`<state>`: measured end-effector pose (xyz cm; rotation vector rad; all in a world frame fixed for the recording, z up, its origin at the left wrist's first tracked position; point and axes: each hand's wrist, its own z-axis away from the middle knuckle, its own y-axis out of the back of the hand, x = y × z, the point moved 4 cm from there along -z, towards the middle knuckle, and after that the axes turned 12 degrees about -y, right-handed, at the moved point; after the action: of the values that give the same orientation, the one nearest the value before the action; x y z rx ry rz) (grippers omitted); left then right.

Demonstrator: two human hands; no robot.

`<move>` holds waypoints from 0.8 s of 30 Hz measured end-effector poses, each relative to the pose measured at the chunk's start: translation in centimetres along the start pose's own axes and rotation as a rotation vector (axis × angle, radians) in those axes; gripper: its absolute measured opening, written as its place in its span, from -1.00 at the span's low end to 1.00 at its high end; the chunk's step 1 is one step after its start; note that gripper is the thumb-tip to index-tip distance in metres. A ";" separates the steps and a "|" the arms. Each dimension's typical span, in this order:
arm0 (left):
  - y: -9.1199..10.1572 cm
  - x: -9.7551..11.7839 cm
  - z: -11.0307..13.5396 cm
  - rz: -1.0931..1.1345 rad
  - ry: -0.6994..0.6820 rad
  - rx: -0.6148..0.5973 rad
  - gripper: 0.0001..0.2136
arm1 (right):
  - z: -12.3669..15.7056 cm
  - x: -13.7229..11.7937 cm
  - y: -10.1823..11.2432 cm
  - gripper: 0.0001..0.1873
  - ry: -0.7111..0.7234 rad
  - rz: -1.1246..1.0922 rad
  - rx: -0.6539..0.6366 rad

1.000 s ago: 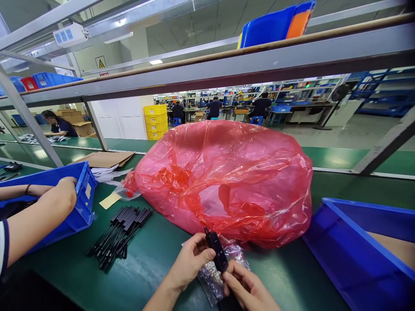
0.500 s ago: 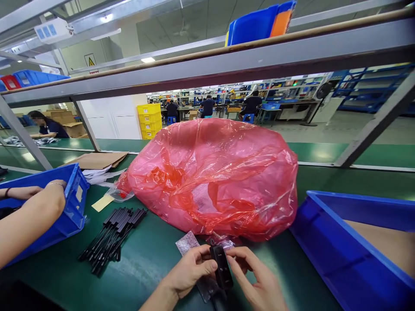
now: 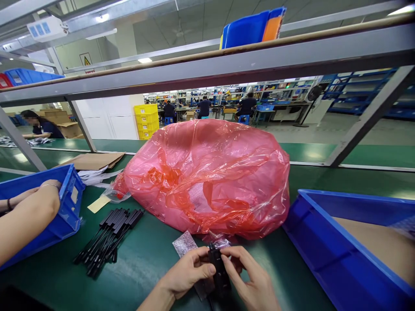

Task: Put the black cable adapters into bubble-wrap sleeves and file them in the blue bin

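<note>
A small black hub [image 3: 221, 273] with slot-like ports in its face is held upright between my two hands, a cable running down from its lower end. My left hand [image 3: 189, 273] grips its left side between thumb and fingers. The fingertips of my right hand [image 3: 248, 273] pinch at the top right edge. Beneath lies a clear bubble-wrap bag [image 3: 185, 244], partly covered by my left hand and the hub. To the left, a pile of black hubs with cables [image 3: 113, 233] rests on the green bench [image 3: 142, 270].
A large pink plastic bag [image 3: 207, 172] fills the middle of the bench. On the right is a blue bin [image 3: 314, 250] with cardboard inside. Another person's arm [image 3: 29, 220] reaches into a blue bin [image 3: 73, 198] at left. A shelf beam [image 3: 181, 71] spans overhead.
The view has swung slightly right. My right fingertips have moved in over the hub's upper edge, and the hub has turned a little in my hands.
</note>
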<state>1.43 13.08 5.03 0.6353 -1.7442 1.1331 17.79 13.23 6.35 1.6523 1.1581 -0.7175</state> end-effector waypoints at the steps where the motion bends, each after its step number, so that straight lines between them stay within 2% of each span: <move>1: 0.0 0.0 0.0 0.000 -0.001 0.001 -0.55 | 0.0 0.0 0.0 -0.93 0.007 0.001 -0.001; 15: 0.5 0.1 -0.2 -0.020 -0.007 0.050 -0.58 | 0.1 -0.7 -0.3 -0.89 0.048 0.002 -0.031; 24: 0.1 0.1 0.0 0.015 0.007 0.006 -0.57 | -0.1 -0.3 0.2 -0.91 0.014 -0.004 0.019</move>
<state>1.37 13.15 5.06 0.6220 -1.7433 1.1504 17.82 13.19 6.69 1.6739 1.1681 -0.7225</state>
